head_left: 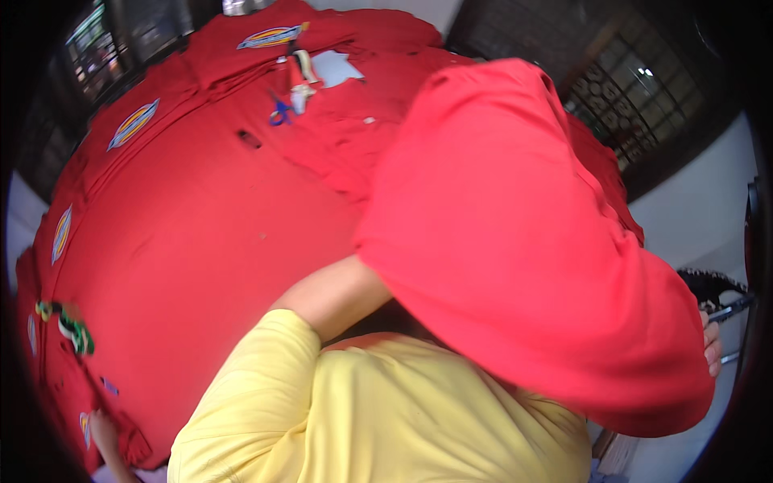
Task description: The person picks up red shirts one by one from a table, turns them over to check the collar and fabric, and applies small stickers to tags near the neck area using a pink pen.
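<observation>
A large piece of red fabric [491, 209] is raised in front of me and spreads from the middle to the right, covering part of my yellow shirt. My right hand [712, 344] shows only as a few fingers curled at the fabric's right edge, gripping it. My left forearm [342, 298] reaches in under the fabric's lower left edge. The cloth hides my left hand, so its fingers cannot be seen.
Red cloth [209, 233] with several oval patches [133, 125] covers the wide table. Blue-handled scissors [280, 113], a white paper piece [336, 69] and a small dark object [250, 139] lie on it. Green-and-white items [76, 334] and another person's hand [103, 431] are at left.
</observation>
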Available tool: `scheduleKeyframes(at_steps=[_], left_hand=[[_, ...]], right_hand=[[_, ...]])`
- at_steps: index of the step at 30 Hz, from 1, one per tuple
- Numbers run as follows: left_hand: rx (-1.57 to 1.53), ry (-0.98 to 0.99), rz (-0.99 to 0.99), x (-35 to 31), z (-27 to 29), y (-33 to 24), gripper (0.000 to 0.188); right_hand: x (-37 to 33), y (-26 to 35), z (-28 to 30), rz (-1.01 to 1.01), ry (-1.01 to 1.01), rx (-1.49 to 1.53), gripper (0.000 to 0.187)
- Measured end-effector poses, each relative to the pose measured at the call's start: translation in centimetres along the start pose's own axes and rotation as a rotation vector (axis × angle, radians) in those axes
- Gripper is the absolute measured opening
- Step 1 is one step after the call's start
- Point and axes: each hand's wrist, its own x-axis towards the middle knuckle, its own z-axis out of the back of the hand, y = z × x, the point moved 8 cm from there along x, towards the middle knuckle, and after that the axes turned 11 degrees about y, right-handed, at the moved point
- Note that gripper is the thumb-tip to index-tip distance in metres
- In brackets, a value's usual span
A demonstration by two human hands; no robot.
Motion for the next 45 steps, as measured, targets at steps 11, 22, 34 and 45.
scheduleKeyframes(at_steps=[11,22,34,45], left_hand=[[0.940,-0.910,-0.367,-44.0,6.9,-22.8,0.050],[1.447,-1.395,0.892,-61.4,12.6,-6.0,0.050],[1.373,-1.440,0.228,-62.6,6.4,-19.0,0.040],[1.312,-2.383,0.131,-73.4,22.0,-26.4,0.022]], right_hand=[[-8.9,-24.7,-25.3,-0.509,0.592,0.380,0.014],[-30.7,-31.3,-30.4,-1.298,0.971,0.269,0.021],[-34.1,-43.8,-53.6,-1.289,0.821,-0.076,0.058],[-34.4,-43.3,-59.2,-0.876,0.934,-0.459,0.043]])
